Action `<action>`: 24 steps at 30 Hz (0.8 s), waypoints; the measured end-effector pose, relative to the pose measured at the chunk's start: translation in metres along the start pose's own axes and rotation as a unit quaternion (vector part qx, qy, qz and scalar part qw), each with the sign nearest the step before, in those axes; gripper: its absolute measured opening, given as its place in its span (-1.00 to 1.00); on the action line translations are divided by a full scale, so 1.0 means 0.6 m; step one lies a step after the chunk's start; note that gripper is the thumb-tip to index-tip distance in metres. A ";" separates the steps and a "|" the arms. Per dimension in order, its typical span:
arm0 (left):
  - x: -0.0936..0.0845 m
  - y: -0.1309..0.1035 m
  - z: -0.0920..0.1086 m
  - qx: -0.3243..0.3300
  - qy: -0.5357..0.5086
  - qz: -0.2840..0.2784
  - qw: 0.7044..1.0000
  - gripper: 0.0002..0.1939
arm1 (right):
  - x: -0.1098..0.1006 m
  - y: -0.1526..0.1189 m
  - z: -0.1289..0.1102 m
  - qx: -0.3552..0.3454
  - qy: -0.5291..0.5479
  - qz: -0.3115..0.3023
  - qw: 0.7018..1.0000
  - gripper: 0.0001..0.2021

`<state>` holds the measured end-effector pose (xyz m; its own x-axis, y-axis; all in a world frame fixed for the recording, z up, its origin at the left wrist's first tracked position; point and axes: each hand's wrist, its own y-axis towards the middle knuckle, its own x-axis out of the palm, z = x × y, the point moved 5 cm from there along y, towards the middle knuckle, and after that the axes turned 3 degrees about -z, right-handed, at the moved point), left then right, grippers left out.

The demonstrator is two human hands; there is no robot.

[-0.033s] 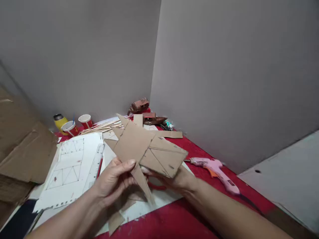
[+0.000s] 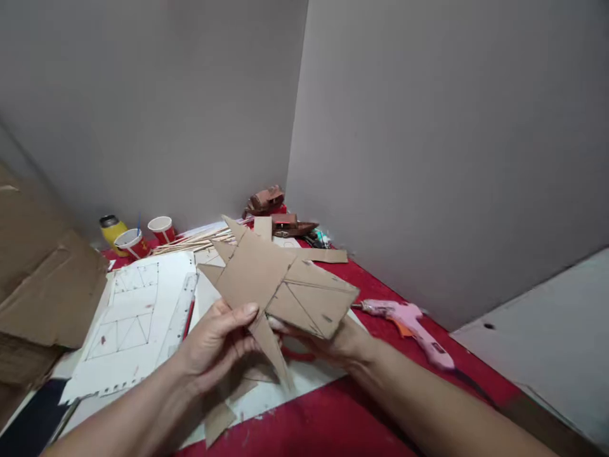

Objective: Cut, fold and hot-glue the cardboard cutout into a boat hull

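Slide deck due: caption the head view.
Left hand and right hand hold a cardboard shape above a red table, pink glue gun nearby.

Left wall (image 2: 152, 108): on my feed, plain gray, standing behind the red tabletop's (image 2: 328, 419) far edge.
Right wall (image 2: 451, 146): gray too, a little paler beside the corner seam (image 2: 297, 95), which drops toward the tabletop's far corner.
White panel (image 2: 561, 330): I see it low beyond the tabletop's right edge, a dark round spot (image 2: 488, 326) on it.
Light: soft and rather dim to me, dulling toward the right wall's outer side.
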<state>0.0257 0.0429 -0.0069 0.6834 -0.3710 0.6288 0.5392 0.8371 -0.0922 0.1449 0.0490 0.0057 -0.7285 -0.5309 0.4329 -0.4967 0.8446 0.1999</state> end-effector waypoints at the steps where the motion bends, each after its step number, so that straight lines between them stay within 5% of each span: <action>1: 0.000 0.001 -0.002 -0.006 0.001 -0.001 1.000 -0.76 | -0.003 -0.002 0.004 0.013 0.003 0.000 1.000 -0.78; 12: 0.008 0.003 -0.006 -0.036 0.007 -0.061 0.997 -0.79 | -0.006 -0.010 0.022 0.092 0.025 -0.007 0.995 -0.70; 20: -0.003 0.001 -0.014 -0.036 -0.021 -0.018 0.999 -0.73 | -0.065 -0.022 0.036 0.006 -0.254 0.015 0.967 -0.59; 24: 0.002 -0.003 0.000 -0.014 -0.018 -0.001 1.000 -0.69 | -0.058 -0.022 0.025 -0.018 -0.362 0.030 0.932 -0.72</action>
<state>0.0255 0.0410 -0.0058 0.6641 -0.3578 0.6565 0.5549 0.8243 -0.1122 0.1695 0.0554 -0.0250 -0.8884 -0.3794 -0.2584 -0.4380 0.8690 0.2300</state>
